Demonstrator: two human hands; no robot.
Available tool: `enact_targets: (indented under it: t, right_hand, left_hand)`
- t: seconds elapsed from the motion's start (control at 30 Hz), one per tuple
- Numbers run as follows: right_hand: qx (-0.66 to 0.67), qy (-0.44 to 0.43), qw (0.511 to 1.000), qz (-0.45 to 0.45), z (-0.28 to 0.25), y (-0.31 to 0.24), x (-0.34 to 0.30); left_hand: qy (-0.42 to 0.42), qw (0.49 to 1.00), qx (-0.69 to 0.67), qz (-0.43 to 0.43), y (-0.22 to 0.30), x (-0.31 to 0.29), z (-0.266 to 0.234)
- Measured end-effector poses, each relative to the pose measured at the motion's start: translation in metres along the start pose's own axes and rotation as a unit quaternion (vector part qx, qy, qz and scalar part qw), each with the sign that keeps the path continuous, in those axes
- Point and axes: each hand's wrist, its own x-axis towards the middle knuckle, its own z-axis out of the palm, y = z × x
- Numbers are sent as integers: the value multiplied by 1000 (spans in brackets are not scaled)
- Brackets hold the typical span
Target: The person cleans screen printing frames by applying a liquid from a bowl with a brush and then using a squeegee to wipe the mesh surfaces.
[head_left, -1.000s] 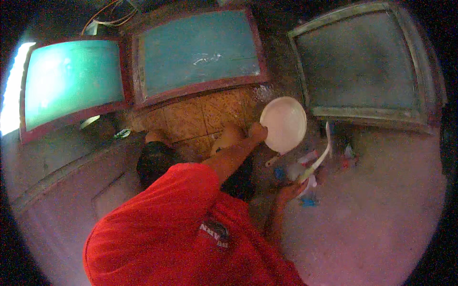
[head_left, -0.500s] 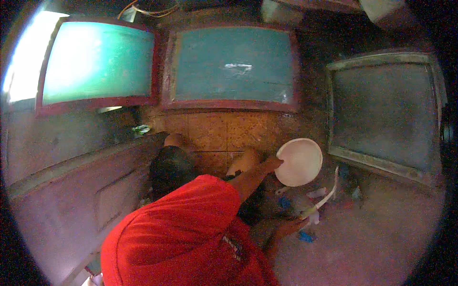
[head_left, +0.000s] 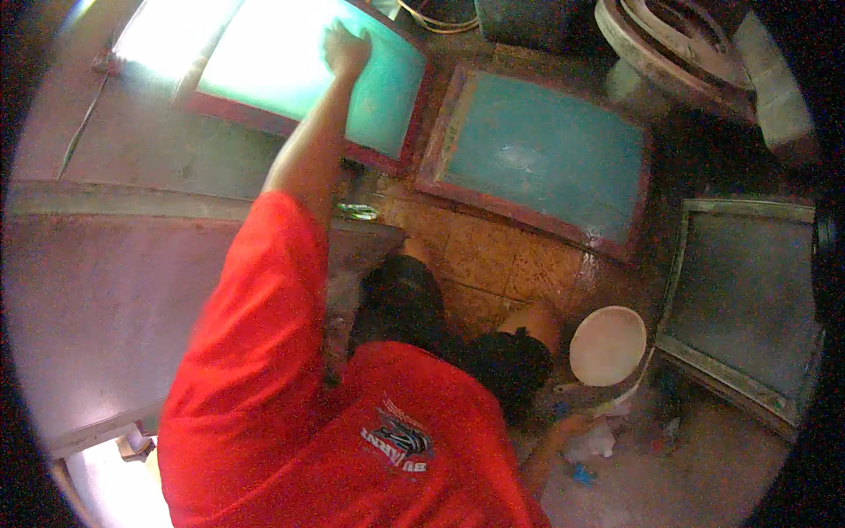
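My left hand [head_left: 347, 48] reaches far forward, its fingers spread against the brightly lit teal sheet of a red-framed screen [head_left: 384, 119]. Nothing shows in its grasp. At the lower right, my right hand [head_left: 570, 429] is dim and partly blurred, with its fingers around the yellowish end of a thin, curved white tool [head_left: 627, 398]. What kind of tool it is I cannot make out. A round white bowl [head_left: 607, 346] sits just beyond that hand, beside the tool's far end. Crumpled white material [head_left: 600, 442] and a blue scrap [head_left: 583, 475] lie near the right hand.
A second red-framed teal screen [head_left: 546, 158] lies ahead on orange tiles [head_left: 480, 255]. A grey-framed dark screen [head_left: 744, 299] stands at the right. A low ledge [head_left: 176, 201] runs along the left. Round rims [head_left: 660, 53] and a coiled cable [head_left: 440, 22] are at the back.
My left hand has let go of the white bowl's rim and moved forward and left onto the lit screen. The whole view has turned left; my right hand stays low with the tool.
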Motion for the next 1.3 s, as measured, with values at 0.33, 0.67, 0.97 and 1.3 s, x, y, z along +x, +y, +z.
enact_targets:
  t: [0.33, 0.67, 0.97, 1.3]
  right_hand:
    - [123, 67, 986, 90, -25, -7, -33]
    - [142, 97, 973, 154, -21, -7, -25]
    - [142, 97, 971, 165, -8, -9, -33]
    - [230, 121, 947, 189, -29, -24, -30]
  left_hand:
    - [-34, 960, 241, -137, -177, 111, -162]
    - [-143, 965, 171, -137, -157, 166, -152]
    - [-167, 975, 123, -74, -115, 200, -142]
    - [-209, 978, 13, 6, -44, 189, -153]
